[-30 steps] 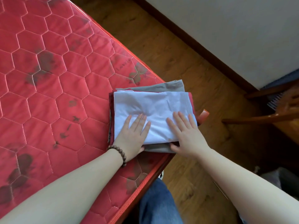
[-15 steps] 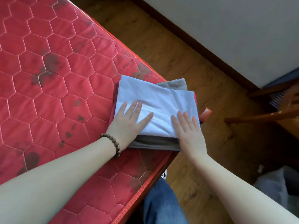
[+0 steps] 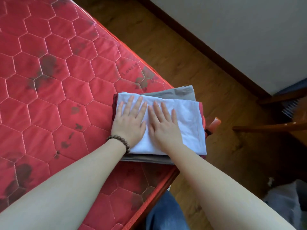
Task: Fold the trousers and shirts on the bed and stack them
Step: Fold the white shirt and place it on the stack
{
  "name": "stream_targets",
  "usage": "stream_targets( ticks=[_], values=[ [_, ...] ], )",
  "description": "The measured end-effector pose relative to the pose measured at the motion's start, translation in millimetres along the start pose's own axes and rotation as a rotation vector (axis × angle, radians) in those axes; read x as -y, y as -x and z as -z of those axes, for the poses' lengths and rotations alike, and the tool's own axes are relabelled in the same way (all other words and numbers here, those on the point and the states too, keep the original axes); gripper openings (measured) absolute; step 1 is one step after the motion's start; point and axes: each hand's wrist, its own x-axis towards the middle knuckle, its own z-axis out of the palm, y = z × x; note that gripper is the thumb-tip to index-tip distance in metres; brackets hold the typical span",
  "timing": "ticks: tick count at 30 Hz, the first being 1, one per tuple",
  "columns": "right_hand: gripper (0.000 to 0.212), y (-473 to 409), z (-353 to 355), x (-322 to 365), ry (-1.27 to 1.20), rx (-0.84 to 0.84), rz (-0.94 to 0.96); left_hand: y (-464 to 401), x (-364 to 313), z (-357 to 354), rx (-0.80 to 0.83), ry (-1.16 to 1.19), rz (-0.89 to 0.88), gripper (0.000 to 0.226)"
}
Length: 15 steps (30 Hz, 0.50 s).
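1. Left hand (image 3: 128,121) and right hand (image 3: 163,126) lie flat, fingers straight, side by side on the white shirt (image 3: 186,120); earlier they were spread apart.
2. The shirt tops the stack (image 3: 149,159) at the bed (image 3: 66,97) corner.
3. It has squared up over the grey layer; the stacking looks nearly finished.

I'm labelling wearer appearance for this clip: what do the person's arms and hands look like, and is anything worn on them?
Both forearms are bare, with no sleeves in view. The left hand has a bracelet of round dark brown wooden beads around its wrist. The right hand and its wrist carry nothing: no ring, watch or glove shows. Fingernails on both look short and unpainted.
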Motion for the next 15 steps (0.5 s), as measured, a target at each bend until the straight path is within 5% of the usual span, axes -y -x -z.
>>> stream_targets(
  ticks=[8, 15],
  values=[
    [0.063, 14.0, -6.5, -69.9, 0.124, -0.079, -0.078, 4.3, -0.7, -26.4, -0.027, 0.196, 0.090, 0.074],
    [0.059, 5.1, -19.7, -78.7, -0.023, -0.045, -0.069, 0.3, 2.1, -48.6, -0.036, 0.324, 0.119, 0.075]
  ],
)
